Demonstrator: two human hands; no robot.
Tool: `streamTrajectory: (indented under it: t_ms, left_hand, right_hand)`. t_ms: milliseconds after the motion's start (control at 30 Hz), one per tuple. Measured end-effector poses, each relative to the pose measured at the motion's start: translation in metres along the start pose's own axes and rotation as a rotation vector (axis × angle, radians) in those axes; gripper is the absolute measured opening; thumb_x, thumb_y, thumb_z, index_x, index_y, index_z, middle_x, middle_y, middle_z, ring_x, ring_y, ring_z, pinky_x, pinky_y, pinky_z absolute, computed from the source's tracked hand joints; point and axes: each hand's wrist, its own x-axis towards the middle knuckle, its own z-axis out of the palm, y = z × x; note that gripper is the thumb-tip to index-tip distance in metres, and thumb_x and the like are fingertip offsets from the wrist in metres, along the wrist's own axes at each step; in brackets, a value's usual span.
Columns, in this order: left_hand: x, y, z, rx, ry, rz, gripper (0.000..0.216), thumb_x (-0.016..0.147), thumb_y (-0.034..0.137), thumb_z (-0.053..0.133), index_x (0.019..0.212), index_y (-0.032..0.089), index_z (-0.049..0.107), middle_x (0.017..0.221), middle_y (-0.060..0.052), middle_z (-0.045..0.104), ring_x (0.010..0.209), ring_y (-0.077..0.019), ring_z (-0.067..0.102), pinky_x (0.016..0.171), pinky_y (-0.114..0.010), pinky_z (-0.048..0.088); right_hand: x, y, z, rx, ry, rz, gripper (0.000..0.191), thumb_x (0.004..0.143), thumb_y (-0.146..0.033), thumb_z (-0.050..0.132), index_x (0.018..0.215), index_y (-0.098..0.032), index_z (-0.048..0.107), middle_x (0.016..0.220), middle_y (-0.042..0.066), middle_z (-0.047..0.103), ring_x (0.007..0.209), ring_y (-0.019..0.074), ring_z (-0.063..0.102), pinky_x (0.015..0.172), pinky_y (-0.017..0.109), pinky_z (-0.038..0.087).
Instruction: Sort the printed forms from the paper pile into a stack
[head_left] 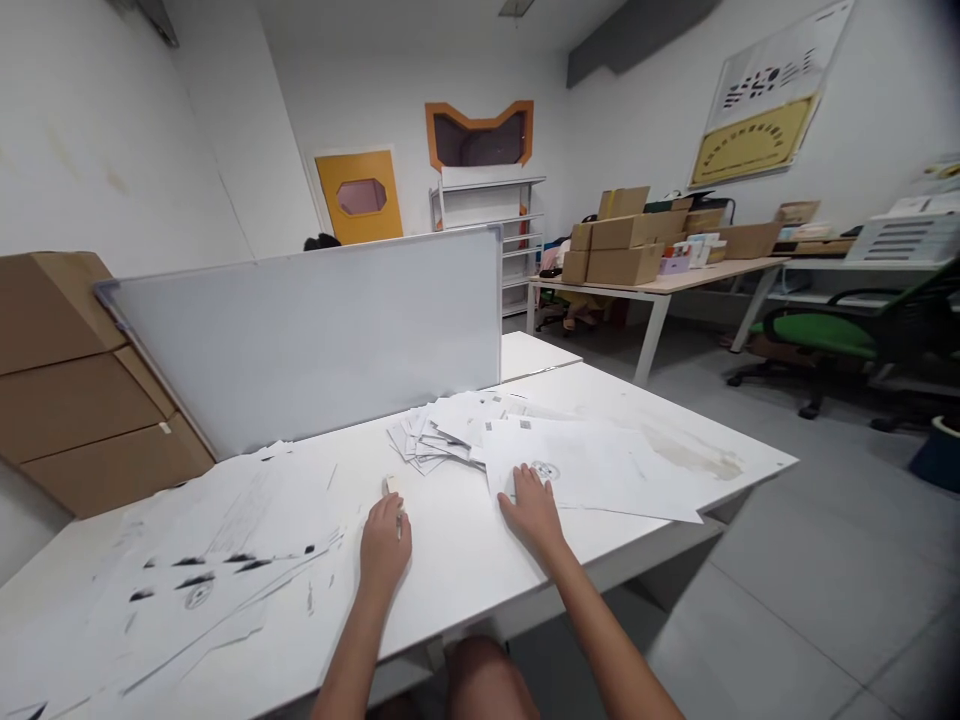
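My left hand rests on the white table with its fingers closed around a small cream-coloured block. Only the block's far end shows beyond the fingertips, and its kind is unclear. Fingers spread, my right hand lies on the left end of a large white sheet of paper, touching a round printed mark. That sheet reaches to the right, near the table's front edge. Just behind it is a messy pile of smaller white papers.
Large papers with black smudges cover the table's left side. A whiteboard stands along the back, beside stacked cardboard boxes. Further off are a box-laden table, a metal shelf and a green chair.
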Motion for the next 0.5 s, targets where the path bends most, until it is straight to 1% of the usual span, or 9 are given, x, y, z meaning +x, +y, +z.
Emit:
streamTrajectory:
  t_ms: [200,300,367,433,500]
  left_hand:
    - [0.0023,0.0026,-0.0007,-0.032,-0.009,-0.010,0.028,0.090,0.022,0.045,0.108,0.018,0.065,0.114,-0.012,0.070,0.107,-0.0266,0.065,0.093,-0.045,0.055]
    - [0.0017,0.0046,-0.0007,-0.030,-0.013,-0.025,0.027,0.090,0.022,0.044,0.108,0.019,0.065,0.115,-0.012,0.070,0.106,-0.0263,0.066,0.091,-0.043,0.055]
    - [0.0024,0.0064,-0.0010,-0.021,-0.026,-0.030,0.028,0.090,0.021,0.044,0.110,0.019,0.064,0.115,-0.012,0.069,0.104,-0.0262,0.066,0.088,-0.042,0.056]
    - [0.0039,0.0074,-0.0016,-0.011,-0.042,-0.032,0.028,0.090,0.020,0.043,0.111,0.019,0.063,0.115,-0.012,0.069,0.102,-0.0260,0.067,0.085,-0.042,0.056]
    - [0.0058,0.0068,-0.0028,-0.012,-0.048,-0.023,0.028,0.091,0.019,0.042,0.111,0.019,0.062,0.115,-0.012,0.069,0.101,-0.0258,0.068,0.083,-0.041,0.057]
  right_hand:
    - [-0.0042,0.0005,0.0009,0.023,0.050,0.002,0.064,0.092,-0.029,0.040,0.150,-0.002,0.039,0.158,0.018,0.034,0.149,0.0313,0.027,0.121,0.051,0.017]
    - [-0.0039,0.0017,0.0008,0.017,0.075,0.010,0.062,0.090,-0.026,0.042,0.148,-0.002,0.042,0.158,0.019,0.034,0.149,0.0315,0.027,0.122,0.053,0.013]
    - [-0.0040,0.0024,-0.0003,0.010,0.104,-0.018,0.061,0.088,-0.018,0.042,0.148,-0.006,0.043,0.160,0.018,0.029,0.150,0.0304,0.024,0.122,0.054,0.010]
    - [-0.0055,0.0028,-0.0021,0.016,0.129,-0.087,0.064,0.084,-0.007,0.039,0.148,-0.011,0.045,0.163,0.013,0.025,0.152,0.0272,0.020,0.123,0.053,0.011]
    - [-0.0090,0.0029,-0.0043,0.045,0.084,-0.146,0.068,0.080,0.000,0.035,0.144,-0.015,0.050,0.161,0.008,0.030,0.152,0.0234,0.022,0.123,0.050,0.014]
